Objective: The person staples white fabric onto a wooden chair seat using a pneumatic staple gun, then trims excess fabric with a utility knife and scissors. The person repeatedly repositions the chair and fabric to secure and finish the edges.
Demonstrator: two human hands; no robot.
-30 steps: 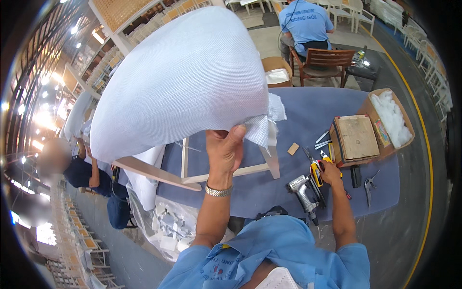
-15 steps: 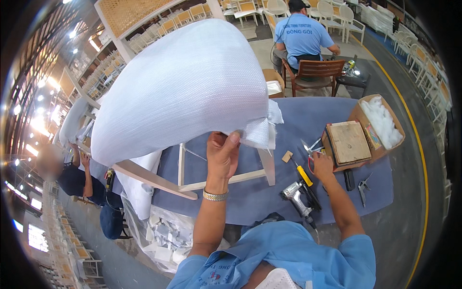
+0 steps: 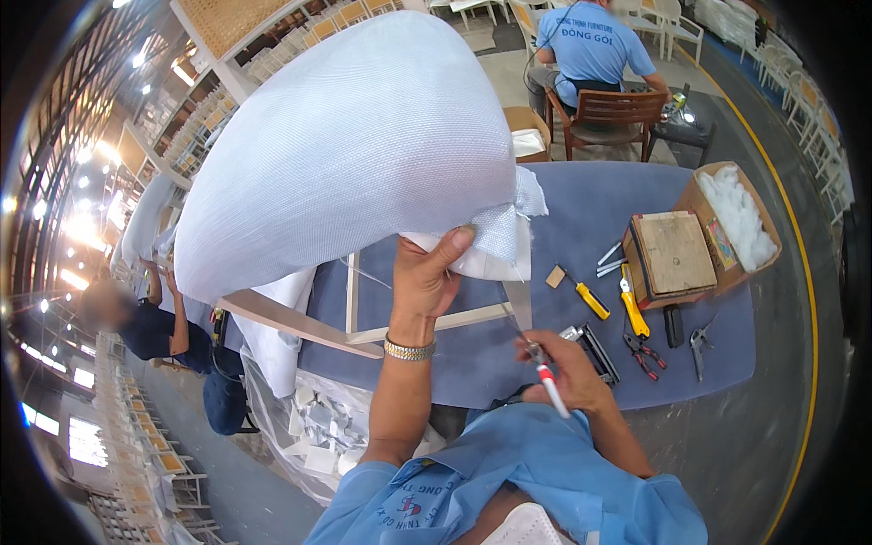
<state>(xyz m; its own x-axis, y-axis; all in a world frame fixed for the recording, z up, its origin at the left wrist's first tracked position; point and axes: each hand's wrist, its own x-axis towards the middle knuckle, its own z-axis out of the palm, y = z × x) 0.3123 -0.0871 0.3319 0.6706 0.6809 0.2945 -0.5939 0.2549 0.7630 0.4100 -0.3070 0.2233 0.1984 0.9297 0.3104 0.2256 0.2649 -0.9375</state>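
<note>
A padded chair piece covered in pale woven fabric [image 3: 354, 136] stands tilted before me on its pale wooden frame [image 3: 304, 324]. My left hand [image 3: 425, 277] is closed on the fabric's lower edge, thumb on top, near a folded corner with a loose frayed flap [image 3: 530, 193]. My right hand [image 3: 577, 371] is closed round a slim pointed tool with a red-and-white handle [image 3: 551, 389]. Its thin metal tip points up towards the chair leg [image 3: 519, 304]; the exact kind is unclear. Beside that hand lies a staple gun [image 3: 595, 352], partly hidden.
On the blue-grey tabletop [image 3: 599, 200] lie a yellow-handled screwdriver [image 3: 592, 301], a yellow tool [image 3: 633, 309], red-handled pliers [image 3: 645, 355] and a grey hand tool [image 3: 699, 352]. A wooden box [image 3: 674, 259] adjoins a carton of white stuffing [image 3: 738, 213]. Co-workers sit left [image 3: 150, 322] and ahead [image 3: 590, 50].
My right hand has moved left from beside the wooden box towards the chair leg, carrying the red-and-white-handled tool. My left hand keeps hold of the fabric. The whole view has shifted slightly.
</note>
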